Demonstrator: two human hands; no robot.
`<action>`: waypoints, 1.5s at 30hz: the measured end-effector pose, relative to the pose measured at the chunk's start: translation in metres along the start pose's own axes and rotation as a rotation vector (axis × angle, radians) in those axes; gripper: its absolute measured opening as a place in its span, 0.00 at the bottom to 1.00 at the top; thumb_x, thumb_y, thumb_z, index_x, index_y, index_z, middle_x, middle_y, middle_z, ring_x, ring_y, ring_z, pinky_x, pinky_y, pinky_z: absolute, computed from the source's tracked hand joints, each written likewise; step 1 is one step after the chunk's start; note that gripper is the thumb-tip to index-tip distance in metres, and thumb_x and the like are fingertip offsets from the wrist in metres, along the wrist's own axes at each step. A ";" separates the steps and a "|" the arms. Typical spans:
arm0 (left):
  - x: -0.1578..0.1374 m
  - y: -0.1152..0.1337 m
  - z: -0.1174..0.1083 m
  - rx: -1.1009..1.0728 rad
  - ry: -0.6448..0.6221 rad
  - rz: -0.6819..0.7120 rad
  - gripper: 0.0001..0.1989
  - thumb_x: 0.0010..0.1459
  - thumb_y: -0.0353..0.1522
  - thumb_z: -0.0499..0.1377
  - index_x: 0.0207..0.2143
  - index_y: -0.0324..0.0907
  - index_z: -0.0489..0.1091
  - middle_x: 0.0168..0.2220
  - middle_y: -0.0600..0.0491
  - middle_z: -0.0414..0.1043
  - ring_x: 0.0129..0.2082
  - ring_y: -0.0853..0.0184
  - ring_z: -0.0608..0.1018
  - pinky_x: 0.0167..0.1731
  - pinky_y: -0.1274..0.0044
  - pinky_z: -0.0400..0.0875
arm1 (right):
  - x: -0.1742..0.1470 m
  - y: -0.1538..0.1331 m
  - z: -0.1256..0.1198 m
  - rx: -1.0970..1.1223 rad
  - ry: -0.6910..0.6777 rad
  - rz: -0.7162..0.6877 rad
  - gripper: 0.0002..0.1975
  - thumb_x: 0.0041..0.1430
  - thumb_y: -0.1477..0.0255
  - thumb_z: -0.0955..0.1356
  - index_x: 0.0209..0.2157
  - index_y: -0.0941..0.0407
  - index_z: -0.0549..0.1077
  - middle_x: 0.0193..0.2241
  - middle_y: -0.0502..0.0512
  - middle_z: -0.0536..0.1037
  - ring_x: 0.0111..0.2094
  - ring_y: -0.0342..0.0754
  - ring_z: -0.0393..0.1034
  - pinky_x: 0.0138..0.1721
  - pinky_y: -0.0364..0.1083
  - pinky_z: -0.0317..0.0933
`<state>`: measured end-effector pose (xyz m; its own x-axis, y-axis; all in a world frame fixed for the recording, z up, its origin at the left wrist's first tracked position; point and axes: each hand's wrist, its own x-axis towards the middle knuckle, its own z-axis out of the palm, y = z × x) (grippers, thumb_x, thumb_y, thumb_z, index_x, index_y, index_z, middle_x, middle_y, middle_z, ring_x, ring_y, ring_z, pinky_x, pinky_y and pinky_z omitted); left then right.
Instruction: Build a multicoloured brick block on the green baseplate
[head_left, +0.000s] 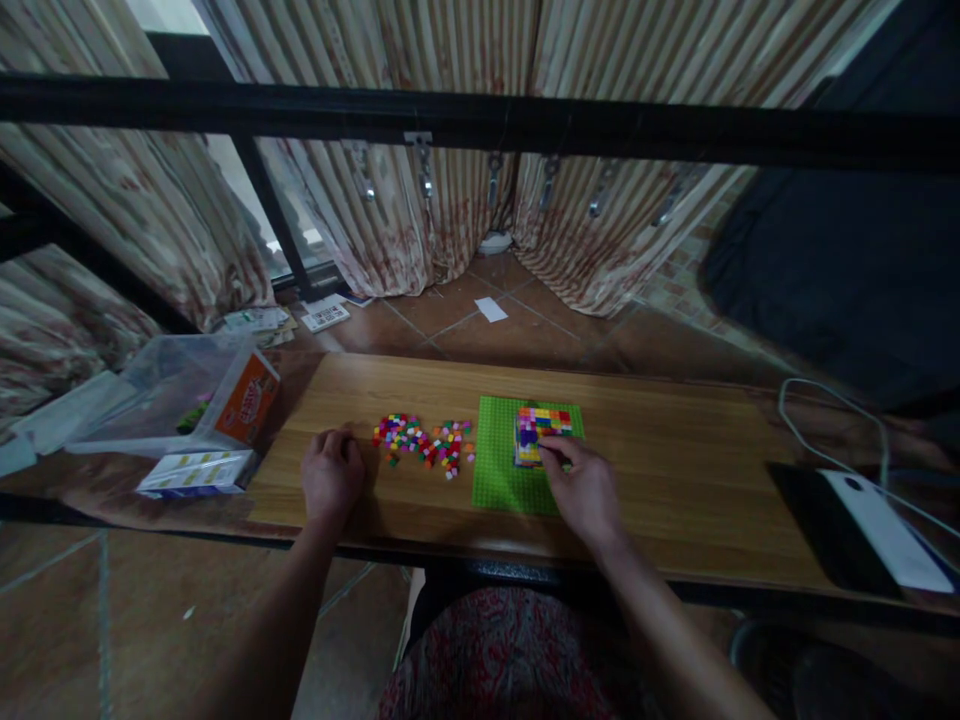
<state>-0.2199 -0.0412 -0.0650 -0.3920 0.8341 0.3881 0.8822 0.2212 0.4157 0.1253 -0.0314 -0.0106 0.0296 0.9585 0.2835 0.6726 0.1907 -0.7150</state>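
Observation:
On the wooden board, a green studded baseplate [495, 465] carries a low block built of many-coloured toy bricks [544, 418]. My right hand [583, 488] is closed in a pinch at the front right of this block, its thumb and forefinger touching the top by a small toy brick that is mostly hidden. Left of the baseplate lies a loose pile of small coloured bricks [420, 440], several shades mixed. My left hand [331, 470] rests on the board just left of the pile, fingers curled in; whatever may be inside them is hidden.
A clear plastic bin [172, 385] with an orange label stands at the left, with a white and yellow box [199, 473] before it. At the right lies a black and white flat object [885, 525] beside a white cable [832, 385]. A dark bar [480, 120] crosses above.

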 end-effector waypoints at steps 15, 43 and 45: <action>0.000 0.000 0.001 -0.002 -0.002 -0.007 0.11 0.58 0.32 0.51 0.37 0.42 0.72 0.40 0.45 0.73 0.42 0.58 0.74 0.46 0.67 0.69 | 0.008 -0.001 0.012 -0.064 -0.006 -0.028 0.11 0.59 0.67 0.64 0.34 0.54 0.79 0.36 0.55 0.81 0.34 0.50 0.75 0.39 0.49 0.66; -0.001 0.000 0.002 -0.002 0.018 0.004 0.12 0.58 0.33 0.51 0.38 0.41 0.73 0.40 0.45 0.73 0.41 0.59 0.74 0.45 0.69 0.69 | 0.008 0.005 0.011 0.082 -0.016 0.080 0.11 0.57 0.63 0.66 0.31 0.54 0.77 0.32 0.54 0.81 0.32 0.49 0.75 0.38 0.48 0.65; -0.001 0.000 0.002 -0.001 0.012 0.002 0.12 0.58 0.33 0.51 0.38 0.41 0.73 0.40 0.45 0.73 0.41 0.59 0.74 0.45 0.69 0.69 | 0.008 0.004 0.011 0.067 -0.017 0.068 0.11 0.58 0.63 0.65 0.31 0.54 0.77 0.32 0.54 0.81 0.32 0.49 0.74 0.38 0.47 0.64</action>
<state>-0.2187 -0.0413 -0.0666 -0.3936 0.8285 0.3983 0.8827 0.2196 0.4154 0.1205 -0.0206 -0.0182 0.0600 0.9731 0.2224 0.6186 0.1386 -0.7734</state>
